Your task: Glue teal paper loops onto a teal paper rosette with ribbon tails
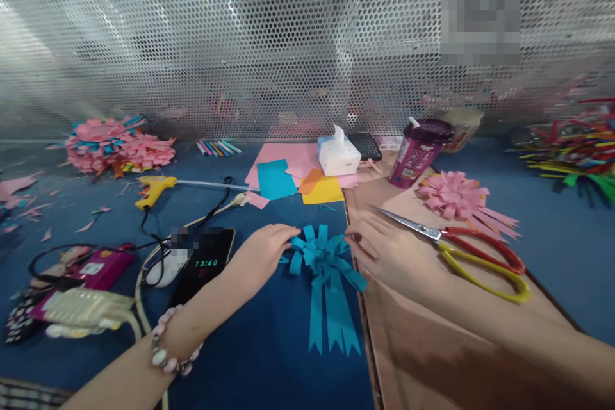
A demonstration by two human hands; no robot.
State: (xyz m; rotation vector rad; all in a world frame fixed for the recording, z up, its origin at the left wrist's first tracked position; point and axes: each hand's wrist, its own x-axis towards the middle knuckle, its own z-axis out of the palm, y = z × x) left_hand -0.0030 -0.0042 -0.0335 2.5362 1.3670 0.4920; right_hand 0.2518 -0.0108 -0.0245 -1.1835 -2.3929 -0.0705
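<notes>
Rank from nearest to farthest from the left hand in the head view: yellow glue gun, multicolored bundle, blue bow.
1. Blue bow, just right of the left hand.
2. Yellow glue gun, left and farther back.
3. Multicolored bundle, at the far right.

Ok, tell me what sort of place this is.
Likely a paper-craft workbench: it bears a blue paper rosette, red-and-yellow-handled scissors and a yellow glue gun.

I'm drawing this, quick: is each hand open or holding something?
Left hand: fingers bent, at left edge of blue paper flower; grip unclear.
Right hand: fingers bent, at its right edge; grip unclear.
</notes>
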